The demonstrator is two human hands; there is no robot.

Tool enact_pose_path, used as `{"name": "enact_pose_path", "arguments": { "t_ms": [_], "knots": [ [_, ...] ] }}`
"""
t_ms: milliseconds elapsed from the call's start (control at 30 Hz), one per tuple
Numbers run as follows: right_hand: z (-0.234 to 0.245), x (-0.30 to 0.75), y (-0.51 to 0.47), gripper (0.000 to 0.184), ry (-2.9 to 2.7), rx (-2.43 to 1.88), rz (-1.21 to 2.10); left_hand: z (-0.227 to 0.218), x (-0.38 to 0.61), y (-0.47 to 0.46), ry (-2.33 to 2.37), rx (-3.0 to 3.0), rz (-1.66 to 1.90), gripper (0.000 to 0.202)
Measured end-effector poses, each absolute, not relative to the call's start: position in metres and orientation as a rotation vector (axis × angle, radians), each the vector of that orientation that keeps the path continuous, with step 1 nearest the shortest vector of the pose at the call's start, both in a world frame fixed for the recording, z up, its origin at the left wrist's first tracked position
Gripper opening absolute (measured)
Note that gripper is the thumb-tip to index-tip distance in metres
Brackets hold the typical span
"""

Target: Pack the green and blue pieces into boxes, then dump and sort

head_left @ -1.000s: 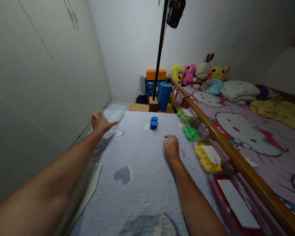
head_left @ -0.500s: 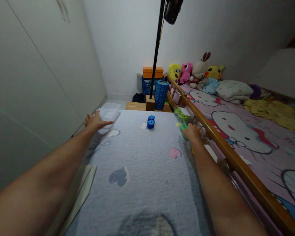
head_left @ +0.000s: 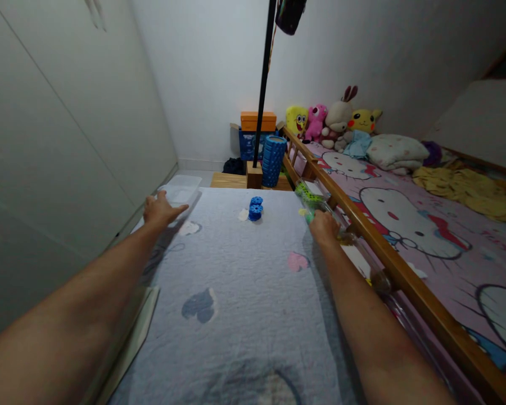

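My left hand (head_left: pixel 159 208) rests with fingers stretched out on a clear plastic box (head_left: pixel 180 188) at the far left edge of a grey quilted surface (head_left: pixel 236 292). My right hand (head_left: pixel 324 226) reaches into the clear container of green pieces (head_left: pixel 310 195) at the right edge; its fingers are curled down and hidden, so any hold is unclear. A small stack of blue round pieces (head_left: pixel 255 207) stands between the hands, further away, with a white piece beside it.
A wooden bed rail (head_left: pixel 388 247) runs along the right, with more clear containers against it. Beyond lies a bed with a cat-pattern sheet and plush toys (head_left: pixel 333 119). A black pole (head_left: pixel 261 84), a blue foam roller (head_left: pixel 272 160) and boxes stand at the far end. White cupboard doors line the left.
My right hand moved from the middle of the quilt to the right, into the container of green pieces. The left hand stayed on the clear box. The view drifted slightly.
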State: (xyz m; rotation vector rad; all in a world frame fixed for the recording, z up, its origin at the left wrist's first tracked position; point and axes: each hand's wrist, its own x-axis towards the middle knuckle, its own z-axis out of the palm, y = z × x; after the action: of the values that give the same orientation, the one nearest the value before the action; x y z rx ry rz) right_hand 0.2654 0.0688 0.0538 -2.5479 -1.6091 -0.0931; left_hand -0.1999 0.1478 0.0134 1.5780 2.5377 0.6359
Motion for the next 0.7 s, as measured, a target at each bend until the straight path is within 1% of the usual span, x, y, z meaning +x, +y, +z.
{"name": "enact_pose_path", "arguments": {
  "t_ms": [100, 233, 500, 633, 700],
  "knots": [
    [0.055, 0.267, 0.069, 0.041, -1.623, -2.53, -0.068, 0.013, -0.197, 0.147, 2.537, 1.576, 0.656, 0.092],
    [0.057, 0.268, 0.07, 0.041, -1.611, -2.547, -0.052, 0.013, -0.192, 0.143, 2.51, 1.6, 0.729, 0.089],
    [0.057, 0.266, 0.069, 0.037, -1.594, -2.585, -0.051, 0.018, -0.184, 0.143, 2.524, 1.547, 0.796, 0.101],
    [0.058, 0.266, 0.069, 0.037, -1.582, -2.598, -0.063, 0.021, -0.18, 0.145, 2.516, 1.531, 0.793, 0.102],
    [0.059, 0.266, 0.069, 0.036, -1.585, -2.603, -0.065, 0.021, -0.178, 0.145, 2.506, 1.536, 0.781, 0.1]
  ]
}}
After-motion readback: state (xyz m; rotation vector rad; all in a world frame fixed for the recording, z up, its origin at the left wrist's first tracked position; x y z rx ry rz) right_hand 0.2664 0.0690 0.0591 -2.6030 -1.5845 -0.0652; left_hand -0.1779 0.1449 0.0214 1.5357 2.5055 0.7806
